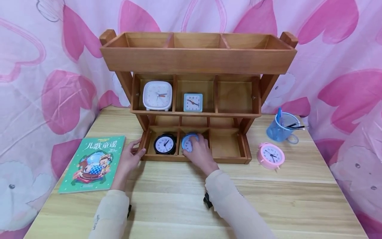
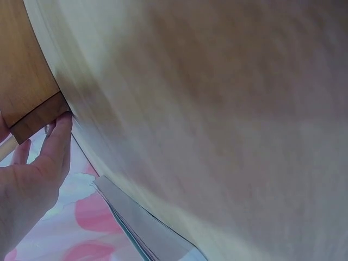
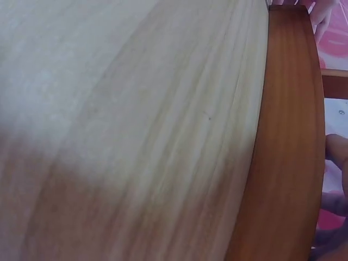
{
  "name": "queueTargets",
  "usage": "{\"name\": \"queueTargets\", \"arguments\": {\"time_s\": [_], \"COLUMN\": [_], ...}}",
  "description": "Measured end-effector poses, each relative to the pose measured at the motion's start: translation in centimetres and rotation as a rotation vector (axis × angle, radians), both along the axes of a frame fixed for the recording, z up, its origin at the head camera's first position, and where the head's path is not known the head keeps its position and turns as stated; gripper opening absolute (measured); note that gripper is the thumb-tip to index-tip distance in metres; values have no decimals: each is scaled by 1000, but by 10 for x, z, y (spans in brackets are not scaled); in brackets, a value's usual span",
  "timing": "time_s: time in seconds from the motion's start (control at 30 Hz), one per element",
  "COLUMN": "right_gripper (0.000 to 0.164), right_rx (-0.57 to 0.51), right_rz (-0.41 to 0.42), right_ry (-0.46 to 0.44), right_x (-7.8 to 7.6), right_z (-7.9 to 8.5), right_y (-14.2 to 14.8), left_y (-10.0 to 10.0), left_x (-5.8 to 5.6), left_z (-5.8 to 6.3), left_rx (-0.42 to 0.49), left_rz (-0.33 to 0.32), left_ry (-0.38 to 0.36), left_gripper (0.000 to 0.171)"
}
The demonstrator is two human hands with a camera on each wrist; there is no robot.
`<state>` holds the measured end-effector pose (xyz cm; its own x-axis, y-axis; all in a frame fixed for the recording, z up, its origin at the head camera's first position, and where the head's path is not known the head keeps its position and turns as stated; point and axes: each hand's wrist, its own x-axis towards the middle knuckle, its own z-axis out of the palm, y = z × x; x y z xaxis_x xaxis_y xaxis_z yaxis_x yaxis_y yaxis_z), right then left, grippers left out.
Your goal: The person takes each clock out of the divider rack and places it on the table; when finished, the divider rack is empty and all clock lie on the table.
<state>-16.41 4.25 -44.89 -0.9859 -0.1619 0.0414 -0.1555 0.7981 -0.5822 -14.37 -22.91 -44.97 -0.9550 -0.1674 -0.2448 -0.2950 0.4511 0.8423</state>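
"With 12 o'clock at the far side, what's biggest?"

"The curtain (image 1: 24,116), behind everything. Before it stands the table (image 1: 167,202), with the rack (image 1: 197,61) at its 12 o'clock: three tiers, each split in three."

"Then?"

"A green book (image 1: 95,166), flat at the table's 9 o'clock."

"And the hands?"

"Apart. The left hand (image 1: 131,156) has thumb and fingers set round the rack's bottom 9 o'clock end; the right hand (image 1: 200,151) is at 3 o'clock from it."

"Smaller things?"

"The cup (image 1: 279,129) of pens, at 2 o'clock. The white clock (image 1: 157,96), middle tier, 9 o'clock bin. The pink clock (image 1: 271,156), on the table at 3. The black clock (image 1: 165,144), bottom tier, 9 o'clock bin."

"What's the right hand on?"

"The blue clock (image 1: 185,142), bottom tier, middle bin, clasped in its fingers. Straight up at 12 sits the square clock (image 1: 193,103)."
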Motion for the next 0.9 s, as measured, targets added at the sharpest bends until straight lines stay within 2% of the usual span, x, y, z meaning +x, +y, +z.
{"name": "queueTargets", "arguments": {"time_s": [0.17, 0.43, 0.67, 0.9], "right_gripper": [53, 52, 52, 53], "right_rx": [18, -22, -86, -160], "right_rz": [-31, -39, -39, -80], "right_ry": [46, 85, 151, 203], "right_x": [0, 1, 6, 29], "right_z": [-3, 0, 21, 39], "right_y": [-2, -2, 6, 48], "left_y": [0, 0, 0, 0], "left_x": [0, 1, -1, 1], "left_z": [0, -1, 0, 2], "left_rx": [7, 21, 16, 31], "left_rz": [3, 14, 21, 8], "left_ry": [1, 0, -21, -16], "left_gripper": [56, 56, 57, 57]}}
